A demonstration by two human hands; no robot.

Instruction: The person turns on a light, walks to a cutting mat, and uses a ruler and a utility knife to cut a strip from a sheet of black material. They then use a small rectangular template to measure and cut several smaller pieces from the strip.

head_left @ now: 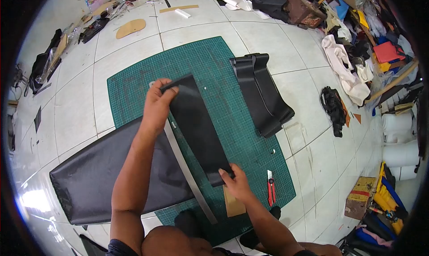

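Observation:
A long black strip of sheet material (199,126) is stretched between my two hands above the green cutting mat (147,72). My left hand (158,101) pinches its upper left end, thumb on top. At the lower right end, my right hand (236,182) grips the corner between thumb and fingers. Beside the strip, to its left, a metal ruler (190,171) lies across the mat and the edge of a large black sheet (120,175). A brown card piece (234,203) is partly under my right hand. The red cutter (271,189) rests at the mat's right side.
Folded black pieces (261,93) lie over the mat's upper right edge. A black bundled item (333,110) sits on the tiles at the right. Heaped scraps (389,52) and a wooden box (361,197) line the right side. A tan oval piece (131,28) lies at the upper left.

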